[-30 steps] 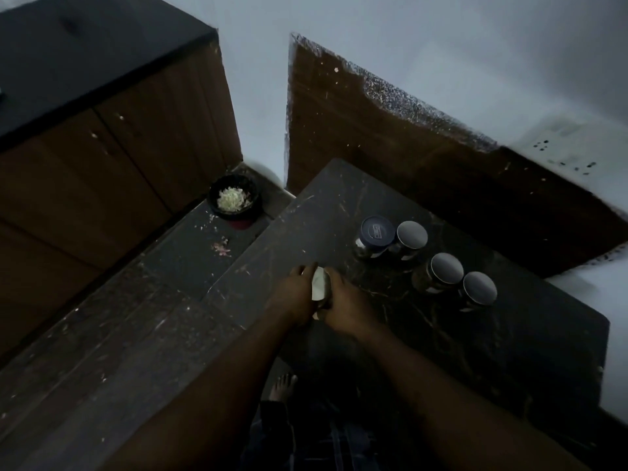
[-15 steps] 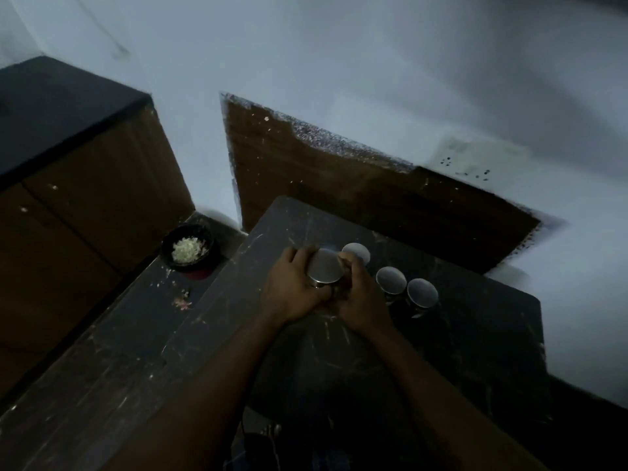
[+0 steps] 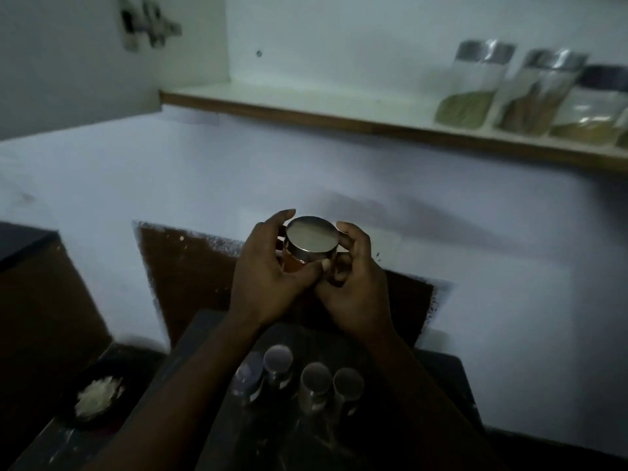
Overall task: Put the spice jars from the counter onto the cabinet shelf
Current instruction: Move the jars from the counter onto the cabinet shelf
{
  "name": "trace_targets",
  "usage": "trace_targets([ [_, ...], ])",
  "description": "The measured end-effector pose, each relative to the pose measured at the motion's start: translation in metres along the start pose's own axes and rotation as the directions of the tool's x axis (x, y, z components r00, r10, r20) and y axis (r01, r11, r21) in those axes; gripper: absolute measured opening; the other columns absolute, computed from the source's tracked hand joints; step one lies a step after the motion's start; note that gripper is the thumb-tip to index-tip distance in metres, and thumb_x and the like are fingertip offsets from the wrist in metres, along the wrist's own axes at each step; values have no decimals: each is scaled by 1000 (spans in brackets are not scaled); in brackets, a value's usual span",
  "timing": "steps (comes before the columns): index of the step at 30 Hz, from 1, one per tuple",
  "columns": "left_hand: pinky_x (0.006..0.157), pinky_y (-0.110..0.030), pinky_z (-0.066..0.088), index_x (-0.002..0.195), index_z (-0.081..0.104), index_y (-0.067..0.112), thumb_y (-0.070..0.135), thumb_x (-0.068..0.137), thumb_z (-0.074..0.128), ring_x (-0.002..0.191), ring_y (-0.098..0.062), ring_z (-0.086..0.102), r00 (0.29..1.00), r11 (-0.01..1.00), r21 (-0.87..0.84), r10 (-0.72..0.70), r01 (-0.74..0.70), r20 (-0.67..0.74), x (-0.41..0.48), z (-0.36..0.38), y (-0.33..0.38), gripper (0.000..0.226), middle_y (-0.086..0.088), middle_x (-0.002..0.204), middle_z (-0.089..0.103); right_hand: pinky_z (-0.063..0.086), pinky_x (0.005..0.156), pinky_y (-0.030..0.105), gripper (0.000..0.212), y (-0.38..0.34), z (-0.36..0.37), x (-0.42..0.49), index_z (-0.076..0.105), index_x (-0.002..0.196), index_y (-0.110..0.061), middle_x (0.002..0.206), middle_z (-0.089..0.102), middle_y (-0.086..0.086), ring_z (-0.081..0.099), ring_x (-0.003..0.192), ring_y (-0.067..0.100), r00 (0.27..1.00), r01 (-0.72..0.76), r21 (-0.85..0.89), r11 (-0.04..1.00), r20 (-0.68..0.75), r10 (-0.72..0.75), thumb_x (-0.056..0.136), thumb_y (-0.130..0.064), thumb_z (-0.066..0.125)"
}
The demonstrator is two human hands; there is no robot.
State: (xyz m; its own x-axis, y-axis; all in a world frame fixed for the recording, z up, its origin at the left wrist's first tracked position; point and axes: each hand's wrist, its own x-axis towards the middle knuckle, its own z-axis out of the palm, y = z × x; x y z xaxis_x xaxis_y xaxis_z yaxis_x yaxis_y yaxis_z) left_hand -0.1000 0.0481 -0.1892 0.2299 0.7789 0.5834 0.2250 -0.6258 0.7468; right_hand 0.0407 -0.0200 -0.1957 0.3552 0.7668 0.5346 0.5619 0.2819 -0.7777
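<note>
Nearest the camera, two bare forearms reach forward over a dark stone counter (image 3: 438, 402). Four jars (image 3: 316, 382) with round metal lids stand upright on the counter in a close row between the forearms, the two on the left touching or nearly touching, as do the two on the right; the picture is too dim to make out their contents. To the left, on a lower dark ledge, sits a black bowl (image 3: 129, 379) holding a pale shredded substance. Above the row, clear of the counter, both hands hold one spice jar (image 3: 311, 243) in the air. The left hand (image 3: 268, 283) wraps its curled fingers round the jar's left side, with the thumb lying across the front just under the lid. The right hand (image 3: 356, 287) has its fingers bent against the jar's right side, the index finger touching the lid's edge. The jar is upright, slightly tilted toward the camera, with a flat steel lid and orange-brown contents showing below it. Behind the hands, a brown panel (image 3: 190, 277) is fixed to the pale wall (image 3: 509, 232). Farther up, a white cabinet shelf (image 3: 306, 110) with a wood edge runs across the wall, well above the held jar. Three jars (image 3: 540, 93) stand side by side at the shelf's right end, blurred. A metal hinge (image 3: 149, 25) shows at the upper left.
</note>
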Motion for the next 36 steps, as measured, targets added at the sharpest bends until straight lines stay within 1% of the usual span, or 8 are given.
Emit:
trace_targets([
  [6, 80, -29, 61, 141, 45, 48, 64, 68, 81, 109, -1, 63, 983, 982, -92, 154, -163, -100, 84, 6, 75, 82, 21, 128, 60, 64, 77, 31, 58, -58, -45, 67, 43, 131, -44, 129, 57, -29, 66, 109, -3, 952, 127, -39, 991, -277, -133, 79, -62, 62],
  [10, 75, -23, 55, 139, 45, 47, 67, 66, 78, 105, -1, 64, 969, 968, -114, 209, -224, -128, 130, 15, 119, 82, 18, 121, 64, 63, 74, 34, 47, -84, -72, 108, 47, 123, -40, 120, 64, -24, 69, 100, -3, 901, 190, -95, 977, -378, -212, 84, -59, 62],
  [12, 73, -23, 54, 137, 46, 47, 66, 66, 78, 101, -1, 65, 970, 965, -137, 206, -223, -131, 151, 20, 136, 80, 17, 120, 65, 63, 73, 34, 47, -92, -84, 128, 47, 123, -39, 118, 64, -24, 70, 96, -3, 889, 198, -131, 971, -394, -234, 83, -58, 61],
  [15, 81, -36, 61, 137, 46, 46, 58, 69, 80, 98, -5, 67, 982, 961, -213, 156, -176, -109, 185, 32, 154, 76, 14, 118, 66, 62, 71, 36, 45, -99, -98, 159, 49, 120, -37, 110, 62, -25, 69, 95, 2, 870, 190, -190, 963, -422, -255, 81, -53, 66],
  [23, 97, -45, 55, 148, 37, 31, 55, 72, 81, 109, -19, 65, 995, 982, -178, 55, -69, -84, 264, 76, 169, 91, 2, 123, 64, 58, 68, 41, 28, -93, -115, 232, 53, 110, -22, 92, 69, 0, 68, 85, 24, 876, 91, -362, 928, -413, -247, 85, -28, 65],
  [27, 99, -40, 52, 154, 29, 25, 57, 76, 82, 118, -25, 62, 999, 996, -77, 42, -40, 26, 281, 92, 156, 100, -7, 135, 61, 58, 74, 40, 33, -78, -119, 246, 55, 116, -16, 98, 70, 5, 68, 90, 28, 924, 49, -437, 898, -323, -207, 86, -25, 66],
  [32, 84, -27, 46, 156, 28, 22, 58, 80, 79, 115, -22, 60, 998, 999, -46, 20, -17, 60, 279, 98, 137, 98, -9, 140, 60, 59, 83, 38, 50, -56, -122, 236, 55, 132, -17, 117, 72, 5, 70, 103, 25, 949, 84, -452, 888, -234, -209, 89, -28, 75],
  [36, 89, -33, 54, 153, 35, 22, 53, 82, 80, 111, -17, 61, 990, 993, 26, 116, -114, -79, 254, 89, 136, 90, -5, 136, 61, 60, 83, 38, 39, -47, -121, 212, 58, 126, -18, 119, 69, 0, 68, 107, 18, 873, 206, -409, 889, -333, -355, 91, -25, 74],
])
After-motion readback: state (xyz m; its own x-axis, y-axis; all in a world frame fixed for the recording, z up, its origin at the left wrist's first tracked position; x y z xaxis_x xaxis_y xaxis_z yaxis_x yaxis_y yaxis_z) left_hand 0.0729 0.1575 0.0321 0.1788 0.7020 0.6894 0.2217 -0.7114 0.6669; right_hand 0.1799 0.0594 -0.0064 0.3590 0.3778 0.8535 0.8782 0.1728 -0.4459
